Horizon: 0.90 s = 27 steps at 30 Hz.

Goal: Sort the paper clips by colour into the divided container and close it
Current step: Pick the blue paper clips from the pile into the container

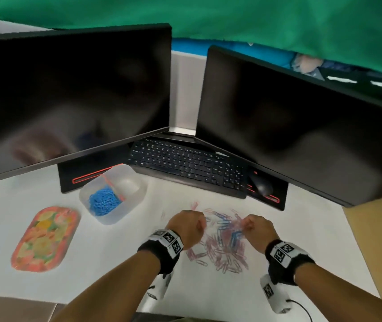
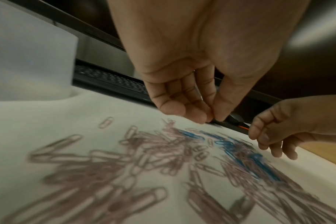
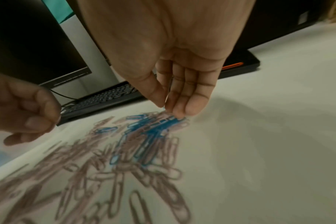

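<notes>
A clear divided container stands at the left; blue paper clips fill its near-left compartment, and the other compartment holds none. A loose pile of pink paper clips mixed with blue ones lies on the white desk. My left hand hovers over the pile's left end. Its fingers are curled, thumb against fingertips, and no clip shows between them. My right hand reaches down at the pile's far end, thumb and forefinger pinching a blue clip on top.
The container's fruit-patterned lid lies flat at the far left. A black keyboard and mouse sit behind the pile, under two dark monitors. The desk's right edge runs close to my right arm.
</notes>
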Each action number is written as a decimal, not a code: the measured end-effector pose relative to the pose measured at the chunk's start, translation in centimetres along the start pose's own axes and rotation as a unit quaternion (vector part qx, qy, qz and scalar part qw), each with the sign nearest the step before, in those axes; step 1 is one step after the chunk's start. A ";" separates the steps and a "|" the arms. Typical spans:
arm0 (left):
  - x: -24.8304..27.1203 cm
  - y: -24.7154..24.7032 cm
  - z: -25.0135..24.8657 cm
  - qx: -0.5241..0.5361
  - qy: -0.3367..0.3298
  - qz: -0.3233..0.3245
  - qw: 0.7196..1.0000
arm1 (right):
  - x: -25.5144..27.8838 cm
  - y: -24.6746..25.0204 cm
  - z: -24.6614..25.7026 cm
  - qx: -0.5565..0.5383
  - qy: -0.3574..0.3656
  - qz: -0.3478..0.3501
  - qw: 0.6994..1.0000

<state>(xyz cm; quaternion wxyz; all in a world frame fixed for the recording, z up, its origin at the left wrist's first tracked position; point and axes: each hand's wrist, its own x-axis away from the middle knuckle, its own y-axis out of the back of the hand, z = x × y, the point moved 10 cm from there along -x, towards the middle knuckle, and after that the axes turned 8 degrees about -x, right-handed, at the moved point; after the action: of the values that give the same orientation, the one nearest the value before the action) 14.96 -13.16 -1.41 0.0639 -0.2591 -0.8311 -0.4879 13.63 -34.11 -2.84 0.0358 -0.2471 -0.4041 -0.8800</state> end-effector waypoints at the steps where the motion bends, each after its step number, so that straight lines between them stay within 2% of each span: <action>1: -0.4 -0.5 -0.9 -0.008 -0.006 0.006 1.000 | 0.2 0.0 -0.5 0.009 -0.001 0.001 1.000; 4: -1.7 -1.9 -3.0 -0.037 -0.006 0.013 0.999 | 0.5 -0.1 -1.3 0.022 0.003 -0.005 1.000; 10: -3.1 -5.1 -3.1 -0.148 0.067 0.050 0.985 | 1.2 -2.0 -1.2 0.076 -0.028 0.014 0.997; 14: -3.2 -5.6 -2.2 -0.151 0.099 0.056 0.982 | 0.9 -2.3 -0.9 0.061 -0.007 -0.009 0.998; 19: -3.3 -5.1 -0.9 -0.143 0.126 0.086 0.978 | 0.4 -2.5 -0.9 0.030 0.021 0.002 0.999; 27: -3.4 -4.6 0.3 -0.116 0.139 0.078 0.980 | 0.8 -2.7 -0.7 0.077 0.070 0.007 0.995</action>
<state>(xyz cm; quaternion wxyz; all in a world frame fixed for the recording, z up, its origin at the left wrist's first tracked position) 15.68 -15.92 -6.39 0.1864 -0.2588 -0.7288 -0.6059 11.91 -32.71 -4.77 0.0888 -0.1844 -0.4651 -0.8613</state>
